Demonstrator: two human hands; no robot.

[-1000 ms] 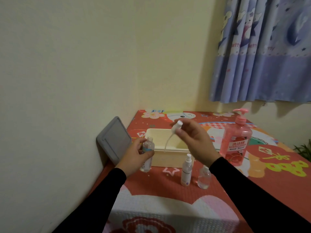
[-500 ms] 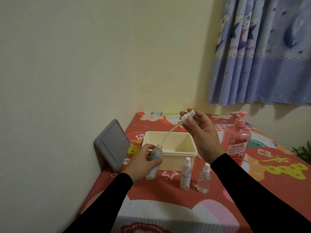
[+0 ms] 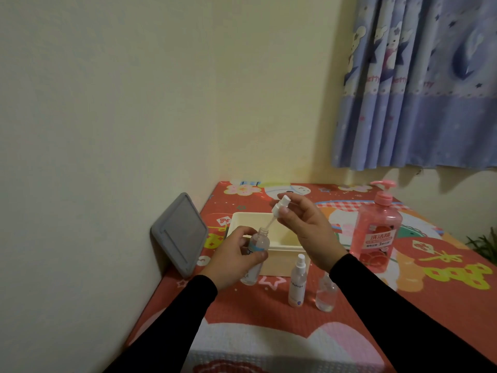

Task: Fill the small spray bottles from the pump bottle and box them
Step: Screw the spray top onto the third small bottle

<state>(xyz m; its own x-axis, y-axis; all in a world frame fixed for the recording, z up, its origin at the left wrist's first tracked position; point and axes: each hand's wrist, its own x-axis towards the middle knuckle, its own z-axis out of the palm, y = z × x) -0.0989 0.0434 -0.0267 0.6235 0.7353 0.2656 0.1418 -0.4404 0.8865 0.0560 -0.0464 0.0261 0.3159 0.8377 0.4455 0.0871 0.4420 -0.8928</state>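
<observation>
Capped bottles: we see a white spray bottle [image 3: 297,284] and a clear bottle [image 3: 326,294] nearest, unboxed.
Left hand [image 3: 236,258]: we grip the open bottle [image 3: 256,253], left of them.
Right hand [image 3: 304,230]: we pinch the spray head [image 3: 361,207]; its tube now meets the neck, closer than earlier.
Box [image 3: 269,239]: holds no bottles yet.
Pump bottle [image 3: 378,230]: far right, untouched.

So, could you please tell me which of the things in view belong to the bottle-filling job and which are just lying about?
Part of the job:
- open bottle, held by the left hand
- spray head with its tube, pinched by the right hand
- white spray bottle
- clear spray bottle
- pink pump bottle
- cream box

Just lying about:
- grey lid leaning on the wall
- curtain
</observation>
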